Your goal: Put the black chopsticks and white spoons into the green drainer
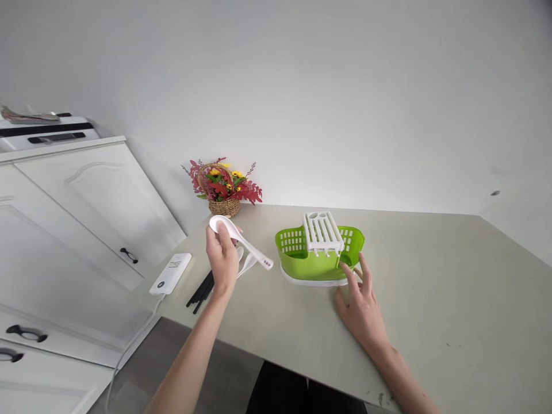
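My left hand (223, 256) grips a white soup spoon (248, 244) by its bowl, the thumb pressed inside it. The spoon's handle slants down to the right, above the table. Beneath and behind that hand lie several black chopsticks (202, 292) and other white spoons (248, 263), partly covered by it. To the right stands a green basket (308, 267) on a white base tray (302, 282), with a white slotted rack (323, 231) across its top. My right hand (360, 307) is at the basket's right front side, fingers spread; whether the fingertips touch the basket is unclear.
A wicker basket of red and yellow flowers (224, 207) stands by the wall at the back of the table (431, 299). At the left edge lies a white box-shaped device (171, 274) with a cable. White cabinets (95, 230) stand left of the table.
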Motion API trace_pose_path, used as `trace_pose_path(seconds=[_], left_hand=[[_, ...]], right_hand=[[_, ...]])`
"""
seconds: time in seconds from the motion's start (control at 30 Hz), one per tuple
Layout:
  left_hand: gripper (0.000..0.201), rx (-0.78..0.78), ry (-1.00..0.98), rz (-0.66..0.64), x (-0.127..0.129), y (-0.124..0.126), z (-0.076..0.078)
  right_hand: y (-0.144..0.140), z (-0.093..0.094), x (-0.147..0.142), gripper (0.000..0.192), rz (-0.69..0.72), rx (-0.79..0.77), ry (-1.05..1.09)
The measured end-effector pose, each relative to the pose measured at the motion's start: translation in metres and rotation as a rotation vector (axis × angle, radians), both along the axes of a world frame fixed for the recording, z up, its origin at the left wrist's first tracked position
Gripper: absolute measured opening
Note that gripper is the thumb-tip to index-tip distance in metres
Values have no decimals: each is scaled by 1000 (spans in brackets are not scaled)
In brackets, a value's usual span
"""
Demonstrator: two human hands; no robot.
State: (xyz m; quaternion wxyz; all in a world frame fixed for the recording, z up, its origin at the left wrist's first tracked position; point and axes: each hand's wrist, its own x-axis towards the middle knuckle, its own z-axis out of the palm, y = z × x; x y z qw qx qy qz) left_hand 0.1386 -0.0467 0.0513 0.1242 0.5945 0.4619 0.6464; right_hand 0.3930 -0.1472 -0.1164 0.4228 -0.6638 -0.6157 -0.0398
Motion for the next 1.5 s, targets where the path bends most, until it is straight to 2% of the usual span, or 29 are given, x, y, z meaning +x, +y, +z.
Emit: trace_pose_path(seconds=[0.07, 0.2, 0.3, 0.43, 0.8, 1.03, 1.17, 1.27, 1.33, 1.4, 1.5], left_hand=[[34, -158, 163, 3, -14, 2, -14], [23, -436, 720, -15, -33, 10, -55], [24, -506, 1043, -65, -39, 17, -78], [26, -507, 1195, -113, -45, 25, -95], [32, -400, 1238, -82, -52, 30, -110], [25, -191, 1287, -130, -55, 39, -113], [23, -95, 1287, -82, -57, 41, -109], [23, -47, 1145, -9, -55, 26, -105], [21, -48, 1012, -27, -50, 5, -106], [19, -78, 901, -151, -42, -20, -112], [19, -202, 835, -424, -30, -54, -121]], right_hand=[[0, 2, 0, 54, 4, -7, 10], [-2, 4, -1, 53, 6, -19, 24], [-2, 3, -1, 52, -1, -22, 28], [-2, 3, -1, 51, -14, -38, 31], [-2, 5, -1, 52, -28, -26, -10], [-2, 13, -5, 56, -50, 9, -172], [0, 10, -9, 58, -84, -45, -280], [5, 9, -15, 60, -97, -86, -335], [12, 10, -22, 62, -97, -107, -359], [22, 12, -32, 65, -92, -118, -378], [44, 17, -50, 69, -76, -123, -415]])
